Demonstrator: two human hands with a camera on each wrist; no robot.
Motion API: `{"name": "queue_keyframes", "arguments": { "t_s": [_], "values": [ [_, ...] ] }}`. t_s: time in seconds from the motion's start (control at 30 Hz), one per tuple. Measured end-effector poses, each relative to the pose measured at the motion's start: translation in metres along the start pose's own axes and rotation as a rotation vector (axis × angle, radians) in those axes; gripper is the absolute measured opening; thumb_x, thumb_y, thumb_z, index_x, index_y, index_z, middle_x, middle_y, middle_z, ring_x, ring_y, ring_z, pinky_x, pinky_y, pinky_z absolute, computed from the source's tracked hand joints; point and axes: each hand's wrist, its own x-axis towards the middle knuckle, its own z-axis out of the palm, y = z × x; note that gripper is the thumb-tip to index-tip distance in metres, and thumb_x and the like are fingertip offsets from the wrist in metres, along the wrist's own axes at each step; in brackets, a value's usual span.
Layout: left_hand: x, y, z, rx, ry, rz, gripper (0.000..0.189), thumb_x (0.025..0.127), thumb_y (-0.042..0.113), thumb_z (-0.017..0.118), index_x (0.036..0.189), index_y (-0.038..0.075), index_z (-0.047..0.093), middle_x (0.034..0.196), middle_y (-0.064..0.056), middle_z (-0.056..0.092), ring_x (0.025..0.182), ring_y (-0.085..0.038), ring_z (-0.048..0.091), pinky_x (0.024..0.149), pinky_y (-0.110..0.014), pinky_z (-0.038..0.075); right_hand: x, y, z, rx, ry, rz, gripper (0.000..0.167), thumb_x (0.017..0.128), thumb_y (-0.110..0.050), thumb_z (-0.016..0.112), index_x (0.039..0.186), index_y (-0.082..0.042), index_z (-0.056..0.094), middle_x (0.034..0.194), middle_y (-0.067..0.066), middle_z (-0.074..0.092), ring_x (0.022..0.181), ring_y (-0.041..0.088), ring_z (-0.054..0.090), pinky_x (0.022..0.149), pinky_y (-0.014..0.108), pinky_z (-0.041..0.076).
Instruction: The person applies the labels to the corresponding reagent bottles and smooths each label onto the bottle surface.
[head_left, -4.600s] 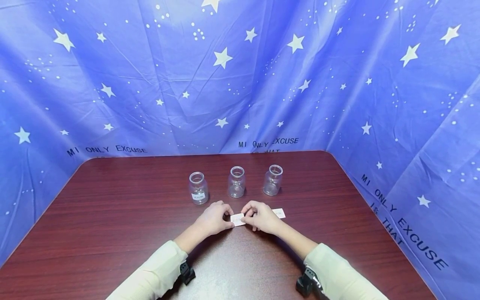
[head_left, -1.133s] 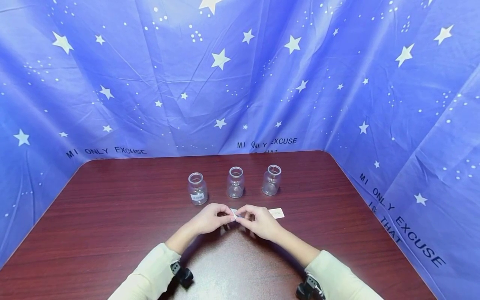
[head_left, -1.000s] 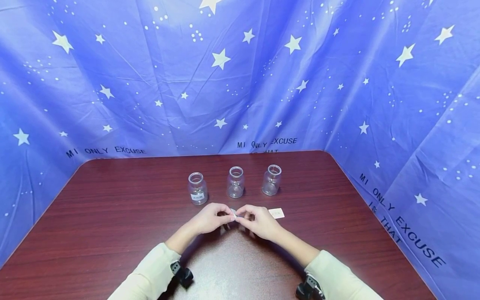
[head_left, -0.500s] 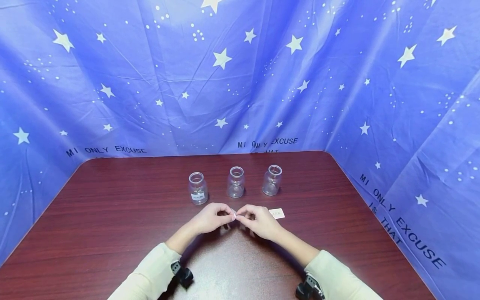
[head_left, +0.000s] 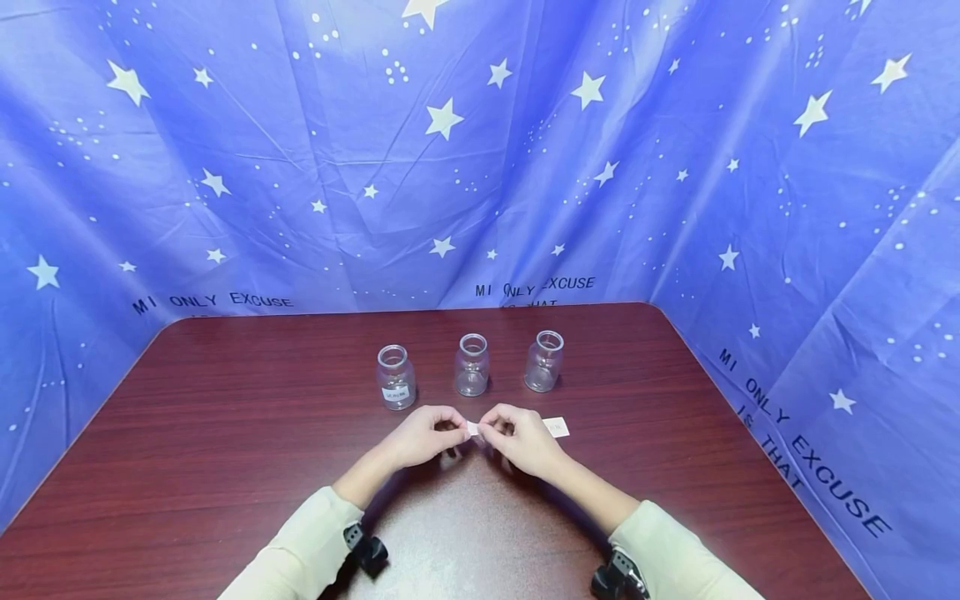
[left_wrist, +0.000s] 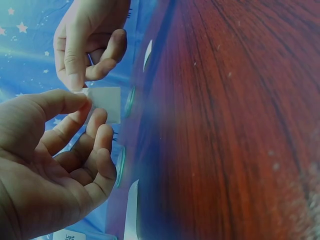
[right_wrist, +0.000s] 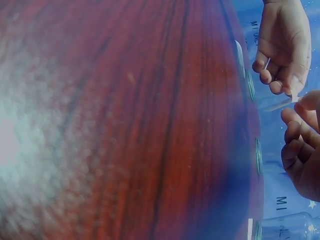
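A small white sticker label [left_wrist: 109,102] is up between my two hands above the table. My left hand [head_left: 422,437] pinches it between thumb and index finger. From the other side, my right hand [head_left: 525,442] pinches at its corner with thumb and index fingertip. In the left wrist view the label's blank face shows, with the corner lifted and bent. Beyond my hands stand three clear glass jars: the left jar [head_left: 395,371] bears a printed label [head_left: 395,393], while the middle jar [head_left: 472,367] and the right jar [head_left: 543,362] are plain.
Another printed label [head_left: 557,427] lies on the dark red wooden table [head_left: 247,433], partly behind my right hand. A further white slip [left_wrist: 131,210] lies near the left jar, hidden by my left hand in the head view. A blue star-patterned curtain [head_left: 390,208] surrounds the table.
Earlier the label lay face up between both hands; it has since been raised and turned. In the last half second, my right fingertips have drawn slightly right, and more of the label shows.
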Motion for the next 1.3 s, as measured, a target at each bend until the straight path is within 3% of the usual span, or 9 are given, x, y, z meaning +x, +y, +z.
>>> {"name": "queue_keyframes", "arguments": {
  "t_s": [0.3, 0.57, 0.8, 1.13, 1.3],
  "values": [
    [0.001, 0.001, 0.001, 0.020, 0.011, -0.007, 0.013, 0.085, 0.015, 0.063, 0.085, 0.002, 0.064, 0.074, -0.005, 0.062, 0.064, -0.008, 0.053, 0.059, -0.019, 0.044, 0.001, -0.001, -0.003, 0.003, 0.041, 0.031, 0.005, 0.087, -0.013, 0.062, 0.083, -0.012, 0.065, 0.061, -0.003, 0.056, 0.048, 0.000, 0.043, 0.044, 0.016, 0.035],
    [0.001, -0.001, 0.002, 0.023, 0.021, -0.009, 0.013, 0.085, 0.015, 0.063, 0.086, 0.002, 0.065, 0.076, -0.012, 0.064, 0.066, -0.017, 0.059, 0.059, -0.020, 0.045, 0.002, -0.001, -0.004, 0.005, 0.069, 0.034, 0.005, 0.086, -0.012, 0.062, 0.082, -0.011, 0.065, 0.060, -0.001, 0.057, 0.047, 0.000, 0.044, 0.044, 0.016, 0.036],
    [0.000, 0.000, 0.003, 0.036, 0.032, -0.010, 0.012, 0.085, 0.015, 0.063, 0.085, 0.003, 0.065, 0.077, -0.016, 0.065, 0.066, -0.017, 0.060, 0.061, -0.020, 0.046, 0.002, 0.000, -0.007, 0.017, 0.080, 0.070, 0.007, 0.088, -0.013, 0.061, 0.083, -0.009, 0.064, 0.060, 0.002, 0.059, 0.046, 0.000, 0.045, 0.044, 0.015, 0.037],
    [0.000, -0.001, 0.004, 0.082, 0.061, -0.018, 0.010, 0.084, 0.016, 0.064, 0.083, 0.006, 0.065, 0.073, -0.001, 0.062, 0.064, -0.007, 0.056, 0.063, -0.019, 0.046, 0.003, 0.001, -0.011, 0.056, 0.110, 0.132, 0.009, 0.089, -0.015, 0.061, 0.085, -0.008, 0.064, 0.061, 0.008, 0.062, 0.048, 0.004, 0.048, 0.043, 0.016, 0.036],
    [0.000, -0.001, 0.004, 0.086, 0.071, -0.018, 0.010, 0.083, 0.016, 0.063, 0.082, 0.006, 0.065, 0.072, -0.001, 0.062, 0.063, -0.007, 0.055, 0.063, -0.019, 0.045, 0.004, 0.003, -0.011, 0.096, 0.144, 0.154, 0.008, 0.088, -0.014, 0.062, 0.086, -0.006, 0.064, 0.061, 0.011, 0.062, 0.049, 0.010, 0.051, 0.043, 0.016, 0.036]
  ]
}}
